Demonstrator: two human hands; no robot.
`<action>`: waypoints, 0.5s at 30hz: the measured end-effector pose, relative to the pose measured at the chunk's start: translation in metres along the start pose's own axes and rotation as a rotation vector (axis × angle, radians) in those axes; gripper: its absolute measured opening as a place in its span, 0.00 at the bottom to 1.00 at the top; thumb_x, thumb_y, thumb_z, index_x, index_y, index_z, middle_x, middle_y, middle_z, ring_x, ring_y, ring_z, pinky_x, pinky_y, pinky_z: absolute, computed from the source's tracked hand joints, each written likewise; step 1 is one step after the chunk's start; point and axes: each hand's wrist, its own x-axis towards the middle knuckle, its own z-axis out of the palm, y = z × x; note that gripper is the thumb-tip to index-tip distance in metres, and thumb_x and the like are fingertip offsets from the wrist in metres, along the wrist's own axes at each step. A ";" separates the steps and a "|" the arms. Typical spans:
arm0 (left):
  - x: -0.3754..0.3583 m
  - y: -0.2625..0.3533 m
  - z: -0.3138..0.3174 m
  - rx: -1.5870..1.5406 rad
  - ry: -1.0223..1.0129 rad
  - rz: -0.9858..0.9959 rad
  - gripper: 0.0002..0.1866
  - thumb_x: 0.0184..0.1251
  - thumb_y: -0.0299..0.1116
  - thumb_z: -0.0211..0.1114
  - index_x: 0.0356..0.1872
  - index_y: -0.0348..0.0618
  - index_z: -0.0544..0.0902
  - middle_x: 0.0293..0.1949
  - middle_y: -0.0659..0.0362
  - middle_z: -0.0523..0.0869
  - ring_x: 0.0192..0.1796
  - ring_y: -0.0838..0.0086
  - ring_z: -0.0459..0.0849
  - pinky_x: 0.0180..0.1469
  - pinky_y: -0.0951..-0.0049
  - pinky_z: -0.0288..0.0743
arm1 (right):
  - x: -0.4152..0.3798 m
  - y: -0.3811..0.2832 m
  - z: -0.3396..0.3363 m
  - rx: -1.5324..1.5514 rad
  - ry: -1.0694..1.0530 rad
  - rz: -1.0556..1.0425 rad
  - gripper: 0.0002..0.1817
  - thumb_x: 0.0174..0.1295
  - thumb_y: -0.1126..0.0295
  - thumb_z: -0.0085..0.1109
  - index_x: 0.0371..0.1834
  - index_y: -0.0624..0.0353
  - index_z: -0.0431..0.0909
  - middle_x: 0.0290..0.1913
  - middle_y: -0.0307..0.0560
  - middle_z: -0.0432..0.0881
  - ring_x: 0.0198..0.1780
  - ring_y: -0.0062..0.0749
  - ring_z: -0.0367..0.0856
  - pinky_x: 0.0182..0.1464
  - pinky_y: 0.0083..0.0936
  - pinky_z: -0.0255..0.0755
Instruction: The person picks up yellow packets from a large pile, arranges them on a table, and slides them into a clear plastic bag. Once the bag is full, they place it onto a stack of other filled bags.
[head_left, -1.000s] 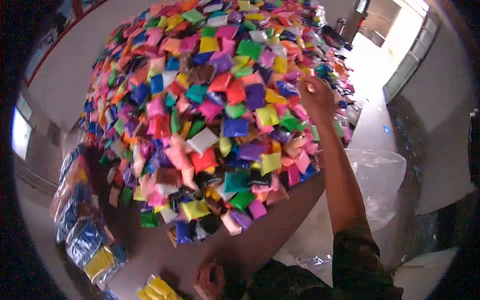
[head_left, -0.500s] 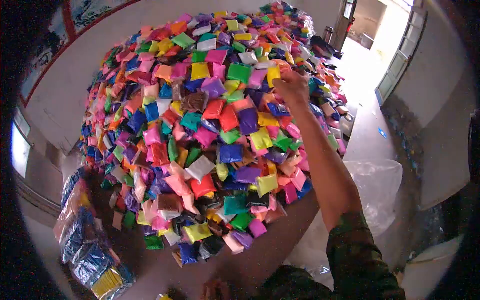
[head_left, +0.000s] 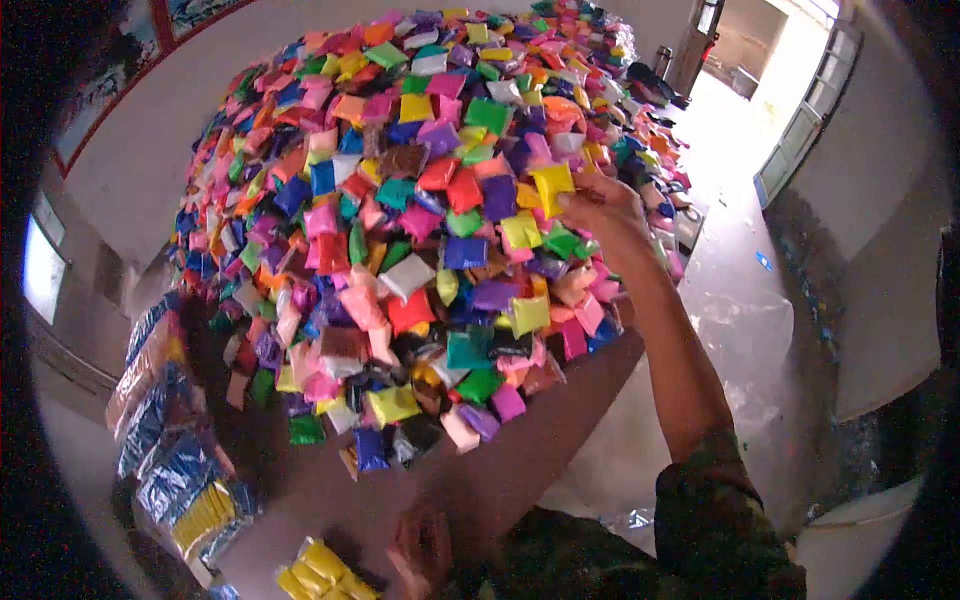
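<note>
My right hand (head_left: pixel 605 208) pinches a yellow packet (head_left: pixel 552 188) by its edge, over the right side of a big heap of small colourful packets (head_left: pixel 465 252). Beneath it in this view lie more packets in yellow, purple and green. Low in the view, my left hand (head_left: pixel 420 552) is dim and blurred near the table edge, so I cannot tell how its fingers are set. Just left of that hand lies a clear bag of yellow packets (head_left: pixel 325 572).
The heap rests on a brown table (head_left: pixel 500 480). At the left edge a row of clear bags (head_left: pixel 185 470) holds blue, pink and yellow pieces. Clear plastic sheeting (head_left: pixel 735 350) lies right of the table. An open door (head_left: pixel 810 110) stands at the back right.
My right hand has drawn back toward me with the yellow packet, away from the heap's upper right. The left hand and the bag of yellow packets now show more fully at the bottom.
</note>
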 end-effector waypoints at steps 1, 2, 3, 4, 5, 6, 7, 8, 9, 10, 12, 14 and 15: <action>0.007 0.009 -0.002 -0.056 -0.002 -0.033 0.16 0.66 0.27 0.71 0.54 0.39 0.85 0.43 0.47 0.89 0.42 0.55 0.90 0.45 0.60 0.84 | -0.018 -0.001 0.008 0.001 -0.018 -0.019 0.21 0.63 0.72 0.70 0.58 0.69 0.82 0.50 0.47 0.89 0.47 0.29 0.88 0.51 0.28 0.84; 0.012 0.017 -0.006 -0.109 -0.005 -0.072 0.16 0.65 0.25 0.73 0.53 0.38 0.86 0.41 0.47 0.89 0.41 0.55 0.90 0.44 0.61 0.84 | -0.035 -0.003 0.016 0.006 -0.039 -0.032 0.21 0.62 0.73 0.71 0.57 0.69 0.83 0.48 0.46 0.89 0.46 0.28 0.89 0.50 0.28 0.84; 0.018 0.025 -0.009 -0.168 0.000 -0.041 0.16 0.65 0.26 0.72 0.54 0.38 0.85 0.42 0.47 0.89 0.42 0.56 0.90 0.44 0.61 0.84 | -0.053 -0.011 0.016 -0.113 -0.202 -0.083 0.22 0.61 0.74 0.71 0.58 0.71 0.82 0.49 0.47 0.90 0.49 0.29 0.88 0.55 0.29 0.83; 0.027 0.033 -0.012 -0.225 0.011 -0.017 0.16 0.66 0.27 0.72 0.55 0.37 0.85 0.42 0.48 0.90 0.42 0.56 0.90 0.44 0.62 0.84 | -0.071 -0.010 0.020 -0.122 -0.266 -0.042 0.22 0.61 0.74 0.71 0.58 0.71 0.82 0.49 0.47 0.89 0.49 0.29 0.88 0.55 0.28 0.82; 0.032 0.038 -0.013 -0.292 0.005 -0.053 0.17 0.67 0.28 0.72 0.56 0.36 0.84 0.43 0.49 0.90 0.44 0.59 0.90 0.45 0.63 0.83 | -0.090 -0.007 0.029 -0.126 -0.342 -0.004 0.23 0.61 0.73 0.71 0.58 0.71 0.81 0.50 0.47 0.89 0.50 0.28 0.88 0.56 0.28 0.82; 0.036 0.043 -0.015 -0.359 0.000 -0.091 0.18 0.68 0.29 0.72 0.56 0.36 0.84 0.44 0.50 0.90 0.45 0.61 0.89 0.46 0.65 0.83 | -0.109 -0.005 0.041 -0.121 -0.428 0.035 0.23 0.61 0.73 0.72 0.59 0.70 0.81 0.50 0.47 0.89 0.50 0.28 0.88 0.56 0.28 0.82; 0.034 0.045 -0.011 -0.433 -0.022 -0.193 0.19 0.69 0.31 0.72 0.57 0.36 0.83 0.45 0.51 0.90 0.47 0.64 0.88 0.48 0.67 0.82 | -0.130 -0.009 0.054 -0.148 -0.489 0.070 0.23 0.61 0.72 0.72 0.59 0.69 0.81 0.50 0.47 0.89 0.51 0.28 0.88 0.57 0.29 0.81; 0.026 0.043 -0.009 -0.501 -0.027 -0.306 0.20 0.70 0.33 0.72 0.58 0.35 0.82 0.46 0.53 0.89 0.49 0.68 0.87 0.50 0.70 0.81 | -0.152 -0.018 0.067 -0.167 -0.566 0.105 0.24 0.61 0.70 0.72 0.59 0.67 0.81 0.51 0.46 0.89 0.52 0.29 0.87 0.57 0.30 0.81; 0.015 0.039 -0.012 -0.569 -0.021 -0.425 0.21 0.71 0.34 0.72 0.59 0.35 0.82 0.47 0.54 0.89 0.52 0.72 0.86 0.52 0.72 0.81 | -0.176 -0.016 0.086 -0.182 -0.650 0.139 0.24 0.61 0.69 0.73 0.59 0.66 0.81 0.51 0.46 0.89 0.53 0.30 0.87 0.58 0.31 0.81; 0.008 0.032 -0.017 -0.579 -0.007 -0.405 0.21 0.71 0.35 0.72 0.59 0.35 0.82 0.47 0.55 0.89 0.52 0.75 0.85 0.53 0.74 0.79 | -0.201 -0.006 0.105 -0.146 -0.717 0.163 0.24 0.61 0.68 0.73 0.59 0.64 0.82 0.51 0.47 0.89 0.53 0.32 0.87 0.59 0.33 0.80; -0.005 0.031 -0.024 -0.648 0.083 -0.399 0.21 0.72 0.36 0.72 0.59 0.34 0.82 0.44 0.58 0.88 0.49 0.78 0.83 0.52 0.76 0.77 | -0.243 0.003 0.132 -0.102 -0.818 0.186 0.25 0.61 0.65 0.73 0.60 0.62 0.82 0.52 0.48 0.89 0.55 0.37 0.87 0.61 0.36 0.79; -0.012 0.046 -0.031 -0.775 0.176 -0.518 0.18 0.73 0.36 0.70 0.56 0.34 0.84 0.40 0.63 0.86 0.42 0.81 0.80 0.46 0.78 0.75 | -0.280 0.016 0.156 -0.141 -0.915 0.169 0.25 0.61 0.63 0.73 0.60 0.61 0.81 0.53 0.51 0.89 0.57 0.42 0.87 0.62 0.38 0.78; -0.016 0.052 -0.035 -0.848 0.206 -0.619 0.16 0.74 0.36 0.69 0.53 0.33 0.85 0.36 0.67 0.84 0.37 0.83 0.78 0.41 0.79 0.73 | -0.295 0.021 0.165 -0.169 -0.954 0.151 0.25 0.61 0.63 0.72 0.59 0.61 0.81 0.54 0.52 0.88 0.58 0.44 0.87 0.63 0.39 0.77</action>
